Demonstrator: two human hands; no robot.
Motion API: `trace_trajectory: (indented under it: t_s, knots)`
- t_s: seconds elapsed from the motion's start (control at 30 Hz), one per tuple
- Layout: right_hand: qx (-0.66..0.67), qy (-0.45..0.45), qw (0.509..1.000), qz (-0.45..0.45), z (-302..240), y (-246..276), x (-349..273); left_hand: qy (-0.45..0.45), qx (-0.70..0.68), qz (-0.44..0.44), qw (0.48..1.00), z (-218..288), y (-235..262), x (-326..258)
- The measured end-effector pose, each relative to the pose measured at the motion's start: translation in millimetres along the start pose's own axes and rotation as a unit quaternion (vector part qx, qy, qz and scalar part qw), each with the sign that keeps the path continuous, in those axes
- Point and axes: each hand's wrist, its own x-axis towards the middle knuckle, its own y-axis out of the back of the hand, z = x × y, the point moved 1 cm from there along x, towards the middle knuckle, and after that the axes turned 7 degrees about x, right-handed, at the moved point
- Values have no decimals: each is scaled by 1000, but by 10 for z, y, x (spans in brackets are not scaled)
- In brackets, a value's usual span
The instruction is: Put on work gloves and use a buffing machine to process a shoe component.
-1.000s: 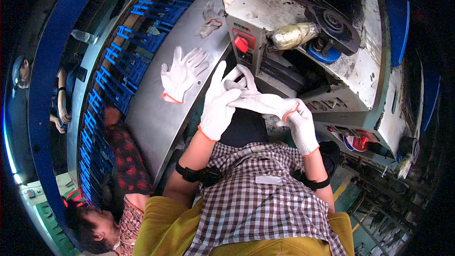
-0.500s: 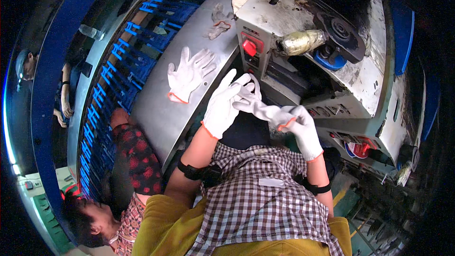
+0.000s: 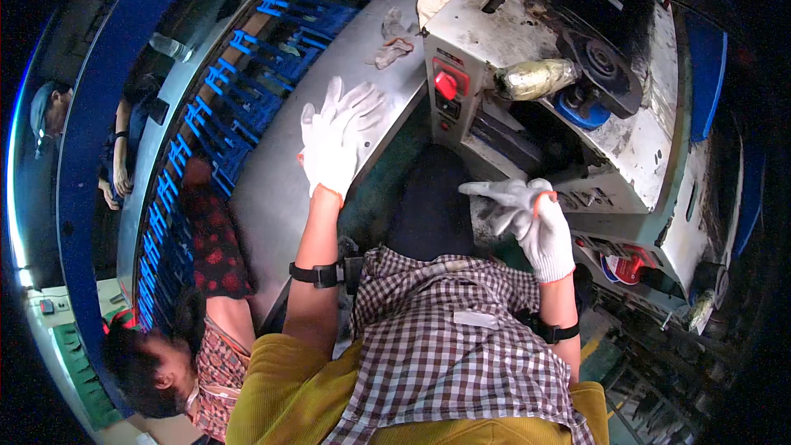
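We are on a factory floor: a worn, grimy grey machine (image 3: 577, 91) with a red button (image 3: 446, 85) stands ahead, a long steel workbench (image 3: 280, 189) runs beside blue racks (image 3: 206, 124), and other workers (image 3: 189, 338) sit along its left edge.

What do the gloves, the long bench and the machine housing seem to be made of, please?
The glove on the left hand and the loose glove held in the right hand look like white knitted cotton: soft, matte, creased, with orange cuff edging. The bench looks like dull grey sheet metal with a smooth, faint sheen. The machine housing seems to be painted metal, off-white, worn and grimy.
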Motion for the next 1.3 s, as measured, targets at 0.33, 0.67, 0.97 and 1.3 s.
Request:
trace_trajectory:
  t_s: [0.33, 0.67, 0.97, 1.3]
  knots:
    - [-13, -5, 999, 44, -66, -291, -26, 103, -596, -28, 796, -372, 181, 75]
    - [-59, -16, 993, -104, -76, -668, 73, 115, -618, 19, 778, -36, 541, 85]
    - [216, -106, 966, -97, -108, -571, 43, 74, -638, -180, 745, -250, 350, 116]
    - [-226, 28, 968, 103, -25, 10, 17, 244, -780, -176, 548, -175, 94, 435]
